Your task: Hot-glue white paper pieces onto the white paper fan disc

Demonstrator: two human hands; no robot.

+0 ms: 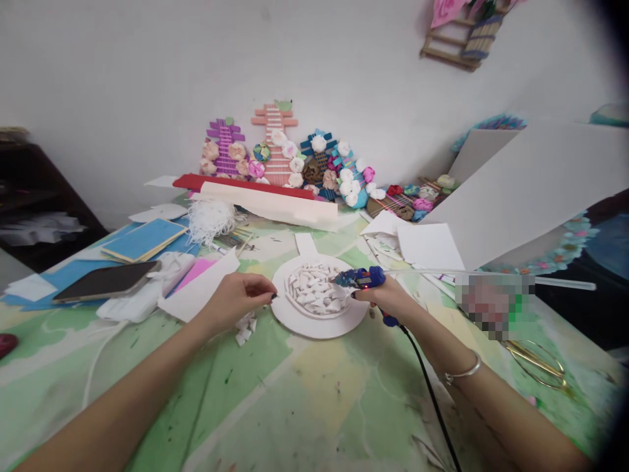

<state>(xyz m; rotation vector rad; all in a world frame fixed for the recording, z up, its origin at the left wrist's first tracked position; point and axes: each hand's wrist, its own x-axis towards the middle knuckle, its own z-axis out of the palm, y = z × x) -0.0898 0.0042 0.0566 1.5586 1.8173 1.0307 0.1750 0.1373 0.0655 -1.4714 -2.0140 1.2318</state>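
A white round disc (299,316) lies on the green table, its middle filled with small folded white paper pieces (314,292). My right hand (388,298) is closed around a blue glue gun (361,278), its nozzle pointing left over the pieces; a black cord (432,393) trails back along my forearm. My left hand (240,295) rests at the disc's left edge, fingers pinched together on something I cannot make out. A few loose white folded pieces (246,326) lie just below that hand.
A phone (105,280) on blue sheets sits at the left. Colourful stick-and-flower crafts (285,160) line the wall behind a red strip (236,185). Large white boards (521,187) lean at right. Gold scissors (535,364) lie near my right forearm.
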